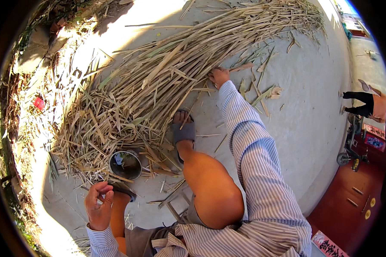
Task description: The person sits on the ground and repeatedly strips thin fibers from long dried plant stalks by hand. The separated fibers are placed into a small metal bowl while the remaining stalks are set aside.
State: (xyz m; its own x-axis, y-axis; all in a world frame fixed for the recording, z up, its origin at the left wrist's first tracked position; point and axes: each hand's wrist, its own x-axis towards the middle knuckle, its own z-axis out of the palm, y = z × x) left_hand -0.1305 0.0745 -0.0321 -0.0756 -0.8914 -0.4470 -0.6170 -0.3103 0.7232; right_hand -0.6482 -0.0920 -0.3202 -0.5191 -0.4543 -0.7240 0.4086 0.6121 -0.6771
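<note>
One left hand is hovering half-curled, narrowly parted, near a liquid-filled round container, dry stalks are lying heaped beyond, right hand is reaching their edge, grip impossible to tell, another person is standing far off.

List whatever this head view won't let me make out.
All in the head view:
Right hand: what its fingertips touch, hidden by the hand and stalks.
Container: its bottom, lost in darkness and reflections.
Low frame: mostly hidden by the leg.
Distant person: head, cut off by the dark edge.
</note>
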